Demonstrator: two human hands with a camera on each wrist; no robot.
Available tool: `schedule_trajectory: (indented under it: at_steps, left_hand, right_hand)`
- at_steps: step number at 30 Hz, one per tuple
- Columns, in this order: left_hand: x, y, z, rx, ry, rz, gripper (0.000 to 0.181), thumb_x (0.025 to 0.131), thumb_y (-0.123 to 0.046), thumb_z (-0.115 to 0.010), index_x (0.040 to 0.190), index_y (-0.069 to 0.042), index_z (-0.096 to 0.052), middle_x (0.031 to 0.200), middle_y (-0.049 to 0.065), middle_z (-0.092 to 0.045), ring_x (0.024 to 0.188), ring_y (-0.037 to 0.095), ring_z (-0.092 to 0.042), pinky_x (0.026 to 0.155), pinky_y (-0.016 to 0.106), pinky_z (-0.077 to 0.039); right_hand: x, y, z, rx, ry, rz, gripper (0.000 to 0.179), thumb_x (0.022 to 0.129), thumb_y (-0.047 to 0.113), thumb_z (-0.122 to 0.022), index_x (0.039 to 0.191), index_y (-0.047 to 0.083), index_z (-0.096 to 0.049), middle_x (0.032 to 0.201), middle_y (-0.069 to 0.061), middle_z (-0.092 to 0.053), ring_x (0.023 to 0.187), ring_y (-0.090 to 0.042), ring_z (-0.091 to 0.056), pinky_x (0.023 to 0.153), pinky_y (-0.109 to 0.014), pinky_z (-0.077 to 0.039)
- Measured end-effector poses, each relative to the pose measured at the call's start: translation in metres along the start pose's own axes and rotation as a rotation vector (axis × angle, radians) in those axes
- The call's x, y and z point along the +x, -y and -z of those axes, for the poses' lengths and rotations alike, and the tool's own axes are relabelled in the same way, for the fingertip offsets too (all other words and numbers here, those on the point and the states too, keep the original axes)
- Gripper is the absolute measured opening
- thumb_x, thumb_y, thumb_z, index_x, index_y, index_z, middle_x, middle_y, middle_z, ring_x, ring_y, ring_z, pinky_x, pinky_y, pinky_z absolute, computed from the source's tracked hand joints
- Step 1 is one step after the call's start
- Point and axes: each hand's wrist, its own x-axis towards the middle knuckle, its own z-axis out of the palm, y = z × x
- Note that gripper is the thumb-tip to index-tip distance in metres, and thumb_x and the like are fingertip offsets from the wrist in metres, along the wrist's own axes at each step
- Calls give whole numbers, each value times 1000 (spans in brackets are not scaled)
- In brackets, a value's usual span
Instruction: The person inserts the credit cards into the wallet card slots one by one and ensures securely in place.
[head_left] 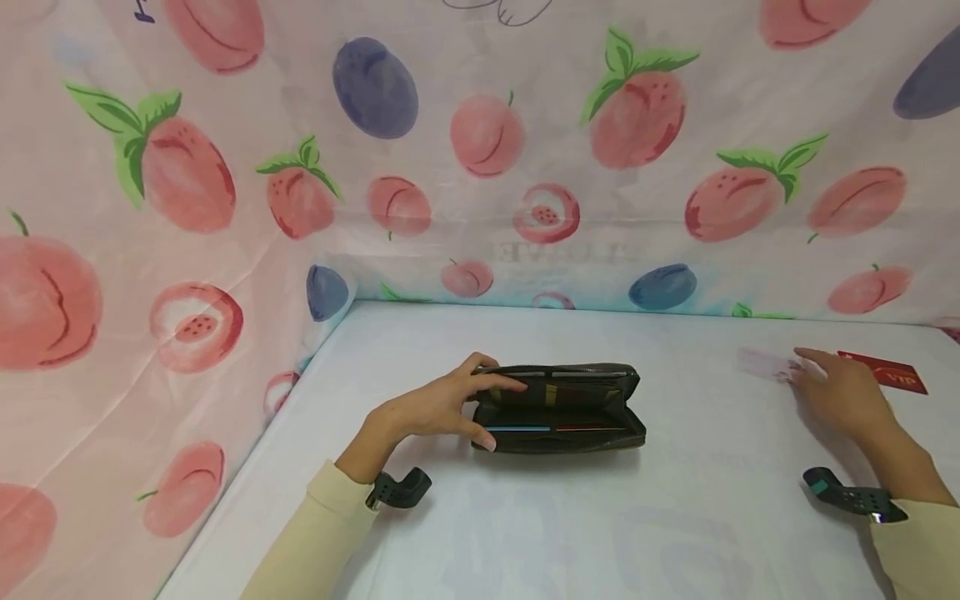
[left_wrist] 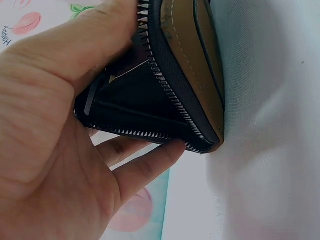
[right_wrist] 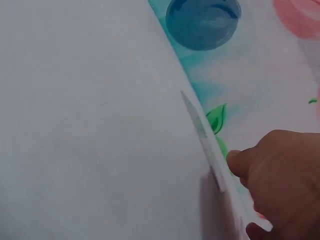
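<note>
A dark zip-around wallet [head_left: 558,442] lies unzipped and spread apart on the white table. My left hand [head_left: 442,404] grips its left end, thumb at the near edge and a finger reaching over the far side. Blue and red card edges [head_left: 517,428] show in its near pocket. In the left wrist view, the wallet's toothed zipper [left_wrist: 172,95] runs between thumb and fingers. Far to the right, my right hand [head_left: 843,392] is beside a blurred, pale pinkish card-like piece [head_left: 761,363]. The right wrist view shows this thin piece [right_wrist: 202,135] nearly edge-on, apart from the visible fingers.
A red card marked VIP [head_left: 896,375] lies on the table, partly behind my right hand. Fruit-printed cloth [head_left: 480,208] hangs along the back and left of the white table [head_left: 525,525]. Each wrist wears a dark strap mount [head_left: 401,489].
</note>
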Motion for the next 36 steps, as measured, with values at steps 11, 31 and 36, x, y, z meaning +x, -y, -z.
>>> schedule_trajectory:
  at_steps: [11,31,36]
  left_hand:
    - [1,2,0,18,1,-7,72,76,-31,-80,141,-26,-48,140,1,-26,126,20,-37,103,41,-34]
    - [0,3,0,-3,3,4,72,76,-32,-81,140,-28,-49,140,-1,-26,126,16,-37,104,39,-34]
    - [0,4,0,-7,4,-7,72,75,-32,-81,140,-26,-50,138,0,-27,125,18,-38,104,41,-33]
  right_hand:
    - [0,-2,2,-2,30,-44,58,97,31,-55,137,-8,-40,128,-43,-37,116,-62,-29,79,-76,-28]
    - [2,-1,6,59,-31,-113,63,91,27,-66,140,-3,-41,108,-35,-49,93,-49,-46,64,-51,-45]
    - [2,9,14,117,-42,-53,61,94,31,-63,143,3,-41,105,-28,-55,91,-44,-54,57,-34,-45]
